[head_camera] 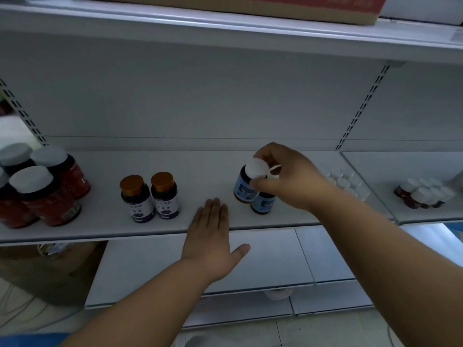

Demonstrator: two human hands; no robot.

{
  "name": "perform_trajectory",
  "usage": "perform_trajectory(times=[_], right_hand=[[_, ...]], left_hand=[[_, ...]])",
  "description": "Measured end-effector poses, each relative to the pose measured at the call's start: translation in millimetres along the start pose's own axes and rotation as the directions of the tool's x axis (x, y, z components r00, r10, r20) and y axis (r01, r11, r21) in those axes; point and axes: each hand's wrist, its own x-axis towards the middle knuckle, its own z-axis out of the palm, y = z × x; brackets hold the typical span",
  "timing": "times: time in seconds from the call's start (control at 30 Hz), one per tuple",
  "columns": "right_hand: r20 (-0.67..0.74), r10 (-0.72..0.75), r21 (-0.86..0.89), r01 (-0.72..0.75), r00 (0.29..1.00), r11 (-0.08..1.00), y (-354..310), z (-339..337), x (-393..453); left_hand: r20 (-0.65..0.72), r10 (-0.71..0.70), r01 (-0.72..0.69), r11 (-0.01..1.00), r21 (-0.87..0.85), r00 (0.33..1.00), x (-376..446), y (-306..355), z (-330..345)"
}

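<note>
Two blue-labelled bottles stand close together on the white shelf [200, 159]. My right hand [288, 179] reaches in from the right and pinches the white cap of the rear blue bottle [244, 189], which looks slightly tilted. The front blue bottle [263, 204] stands just below my fingers, its top hidden by them. My left hand [210, 236] lies flat, fingers straight, on the shelf's front edge to the left of the blue bottles and holds nothing.
Two purple-labelled bottles with gold caps [150, 196] stand left of centre. Several red bottles with grey caps [40, 189] fill the far left. Small white-capped bottles [345, 181] and dark ones [423, 194] sit at the right. A lower shelf [275, 261] lies beneath.
</note>
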Motion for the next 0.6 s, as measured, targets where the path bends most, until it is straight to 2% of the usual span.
perform_trajectory(times=[0.07, 0.17, 0.3, 0.5, 0.57, 0.6], right_hand=[[0.089, -0.061, -0.180, 0.076, 0.994, 0.981, 8, 4, 7], [0.167, -0.101, -0.272, 0.144, 0.981, 0.951, 18, 13, 15], [0.217, -0.113, -0.286, 0.173, 0.970, 0.942, 29, 26, 20], [0.220, -0.096, -0.300, 0.161, 0.971, 0.940, 39, 35, 22], [0.172, -0.095, -0.268, 0.140, 0.980, 0.953, 43, 33, 18], [0.099, -0.085, -0.223, 0.106, 0.991, 0.969, 47, 33, 14]], left_hand=[[-0.002, -0.002, 0.002, 1.000, -0.003, 1.000, 0, 0, 1], [0.004, 0.000, 0.000, 1.000, -0.004, 1.000, 0, 0, 1], [-0.006, 0.003, -0.003, 1.000, -0.009, 1.000, 0, 0, 1], [-0.003, 0.010, -0.010, 1.000, -0.006, 1.000, 0, 0, 1], [0.000, 0.014, -0.014, 1.000, -0.005, 1.000, 0, -1, 2], [0.003, 0.015, -0.015, 1.000, -0.005, 1.000, 1, -1, 2]])
